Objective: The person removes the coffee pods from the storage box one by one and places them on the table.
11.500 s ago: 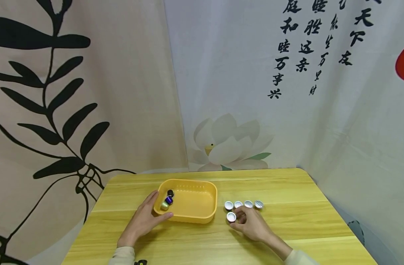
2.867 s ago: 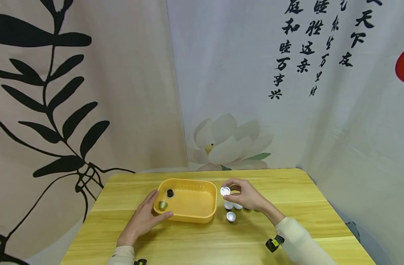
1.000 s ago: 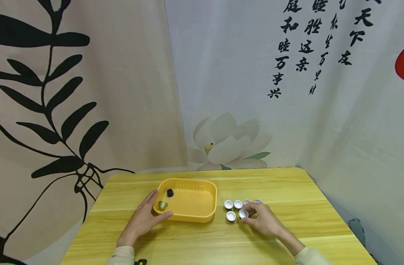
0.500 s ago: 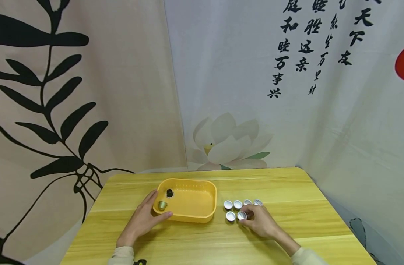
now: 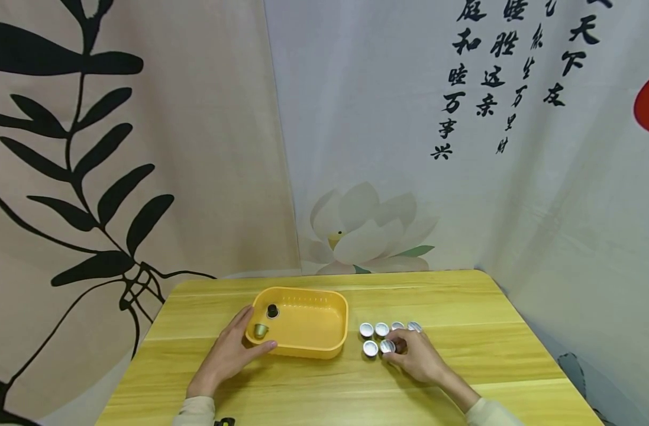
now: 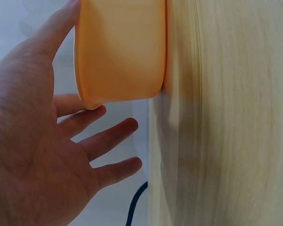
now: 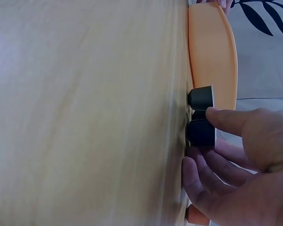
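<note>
My right hand (image 5: 417, 357) pinches a dark blue coffee capsule (image 7: 202, 133) by its lid rim between thumb and fingers. It stands foil lid up, low at the tabletop, right of another front-row capsule (image 5: 370, 349). Behind them runs a back row of several capsules, among them one at the left end (image 5: 366, 330) and one at the right end (image 5: 414, 326). My left hand (image 5: 229, 354) spans the left corner of the yellow tray (image 5: 332, 353), thumb on the near rim, fingers extended along the left side. Inside lie a black capsule (image 5: 273, 311) and a gold-green capsule (image 5: 261, 331).
The wooden table (image 5: 436, 402) extends round the tray and capsules. A printed curtain (image 5: 239, 148) hangs right behind its far edge. In the right wrist view, an orange capsule (image 7: 197, 215) shows below my fingers.
The blue capsule has left the tray; my right hand carried a capsule through the air, then lowered it into the front row, edging it slightly left. My left hand has stayed at the tray.
</note>
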Tool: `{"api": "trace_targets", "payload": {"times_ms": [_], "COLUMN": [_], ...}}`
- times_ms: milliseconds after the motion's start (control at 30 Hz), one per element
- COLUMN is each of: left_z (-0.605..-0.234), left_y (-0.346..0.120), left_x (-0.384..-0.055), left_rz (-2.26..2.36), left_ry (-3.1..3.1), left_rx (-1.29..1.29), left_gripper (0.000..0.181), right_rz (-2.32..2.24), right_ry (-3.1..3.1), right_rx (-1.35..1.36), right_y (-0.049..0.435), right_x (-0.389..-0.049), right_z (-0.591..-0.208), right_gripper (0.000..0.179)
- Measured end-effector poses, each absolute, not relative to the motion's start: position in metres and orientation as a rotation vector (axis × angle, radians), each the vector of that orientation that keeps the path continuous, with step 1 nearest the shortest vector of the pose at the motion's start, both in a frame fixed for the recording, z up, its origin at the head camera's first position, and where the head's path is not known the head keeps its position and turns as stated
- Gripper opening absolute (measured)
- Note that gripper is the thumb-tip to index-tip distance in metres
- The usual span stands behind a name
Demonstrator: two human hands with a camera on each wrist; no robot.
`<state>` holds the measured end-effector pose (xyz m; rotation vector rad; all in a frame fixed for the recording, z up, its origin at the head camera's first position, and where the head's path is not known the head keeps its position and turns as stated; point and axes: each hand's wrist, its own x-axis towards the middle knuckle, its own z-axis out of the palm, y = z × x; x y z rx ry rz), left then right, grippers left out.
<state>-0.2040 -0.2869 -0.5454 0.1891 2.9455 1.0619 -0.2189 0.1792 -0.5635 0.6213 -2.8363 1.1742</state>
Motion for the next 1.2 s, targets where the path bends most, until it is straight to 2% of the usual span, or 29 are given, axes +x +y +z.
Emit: {"api": "trace_targets", "payload": {"times_ms": [400, 833, 1200], "left_z": [-0.5445, -0.544, -0.5441], "left_y": [-0.287, -0.2863, -0.2872], "left_x": [-0.2033, -0.2034, -0.2034], "left_rz": [1.068, 1.067, 1.093], "left_ry": [2.948, 2.937, 2.924], "left_rx": [0.196, 0.18, 0.183], "left_gripper": [0.119, 0.12, 0.119], "right_rz": [1.184, 1.243, 1.275], "right_ry": [-2.839, -2.837, -2.83], "right_rx": [0.591, 0.583, 0.617], "right_y": [0.1789, 0.1816, 0.1869], "right_x": [-0.2184, -0.2164, -0.2132], "right_z": [-0.5634, -0.5628, -0.5579], "right_gripper": [0.031, 0.04, 0.039]}}
